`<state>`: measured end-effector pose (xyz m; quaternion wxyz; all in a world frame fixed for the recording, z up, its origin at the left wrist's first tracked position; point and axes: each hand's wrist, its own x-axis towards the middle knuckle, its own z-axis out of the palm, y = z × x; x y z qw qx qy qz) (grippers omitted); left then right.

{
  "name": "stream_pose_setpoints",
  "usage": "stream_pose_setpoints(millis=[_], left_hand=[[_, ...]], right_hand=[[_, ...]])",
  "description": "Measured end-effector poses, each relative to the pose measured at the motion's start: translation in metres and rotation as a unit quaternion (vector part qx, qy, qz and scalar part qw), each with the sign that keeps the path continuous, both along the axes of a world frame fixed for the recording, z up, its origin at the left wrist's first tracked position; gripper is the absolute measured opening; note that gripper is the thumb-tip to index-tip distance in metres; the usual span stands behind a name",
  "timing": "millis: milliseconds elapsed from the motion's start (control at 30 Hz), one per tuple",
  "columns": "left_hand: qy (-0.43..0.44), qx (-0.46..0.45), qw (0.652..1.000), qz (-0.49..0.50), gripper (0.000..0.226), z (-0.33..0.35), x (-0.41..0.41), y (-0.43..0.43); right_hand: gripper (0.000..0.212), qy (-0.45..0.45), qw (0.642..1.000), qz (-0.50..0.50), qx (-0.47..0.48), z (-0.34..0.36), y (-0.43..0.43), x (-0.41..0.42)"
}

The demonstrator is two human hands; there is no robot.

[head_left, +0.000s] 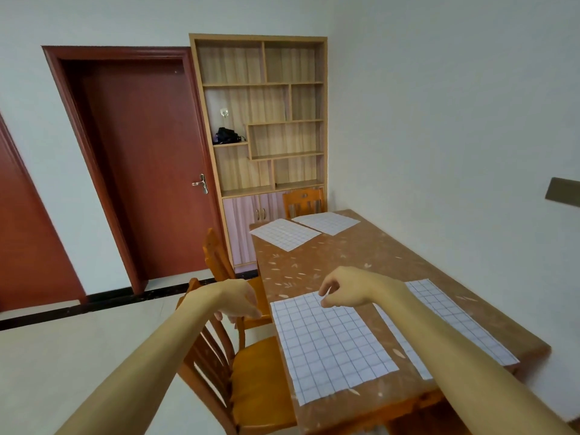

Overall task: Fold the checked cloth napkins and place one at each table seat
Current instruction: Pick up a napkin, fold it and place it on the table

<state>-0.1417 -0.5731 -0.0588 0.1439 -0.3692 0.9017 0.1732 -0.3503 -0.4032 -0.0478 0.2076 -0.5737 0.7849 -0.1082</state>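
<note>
Several white checked napkins lie flat and unfolded on the brown stone-patterned table (345,262). The nearest napkin (329,343) lies at the table's left edge. A second napkin (455,321) sits to its right, partly under my right forearm. Two more napkins (284,233) (326,221) lie at the far end. My right hand (342,291) hovers over the nearest napkin's far right corner, with thumb and fingers pinched at or just above its edge. My left hand (240,301) is off the table's left side, above a chair back, fingers loosely apart, holding nothing.
Two orange wooden chairs (251,372) (219,255) stand along the table's left side, and a third chair (303,202) at the far end. A wooden shelf unit (260,120) and a red door (147,158) stand behind. A white wall runs along the table's right side.
</note>
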Motion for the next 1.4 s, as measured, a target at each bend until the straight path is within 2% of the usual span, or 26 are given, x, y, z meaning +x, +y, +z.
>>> stream_pose_setpoints(millis=[233,567,833,1067,1167,1233,1300,1400], left_hand=[[-0.013,0.004,1.0,-0.007,0.045,-0.018,-0.07,-0.051],[0.051,-0.012,0.998,-0.02,0.051,-0.094,-0.153,-0.146],[0.022,0.03,0.998,-0.048,0.049,-0.154,-0.208,-0.231],[0.012,0.049,0.997,-0.057,0.049,-0.205,-0.231,-0.278],[0.016,0.047,0.998,-0.038,0.044,-0.225,-0.238,-0.287],[0.028,0.057,0.998,-0.009,0.036,-0.241,-0.246,-0.294],[0.066,0.062,0.995,0.029,0.027,-0.257,-0.254,-0.3],[0.117,0.07,0.985,0.102,0.024,-0.28,-0.268,-0.307]], right_hand=[[0.036,-0.029,0.999,-0.006,0.014,-0.019,-0.053,-0.064],[0.035,-0.054,0.995,-0.062,0.048,-0.082,-0.13,-0.141],[0.036,-0.064,0.988,-0.1,0.099,-0.129,-0.21,-0.183],[0.028,-0.062,0.98,-0.14,0.127,-0.186,-0.257,-0.221],[0.019,-0.043,0.98,-0.152,0.125,-0.216,-0.273,-0.237],[0.016,-0.065,0.976,-0.171,0.116,-0.235,-0.284,-0.247],[0.018,-0.071,0.974,-0.179,0.118,-0.254,-0.292,-0.257],[0.023,-0.072,0.977,-0.171,0.107,-0.285,-0.299,-0.274]])
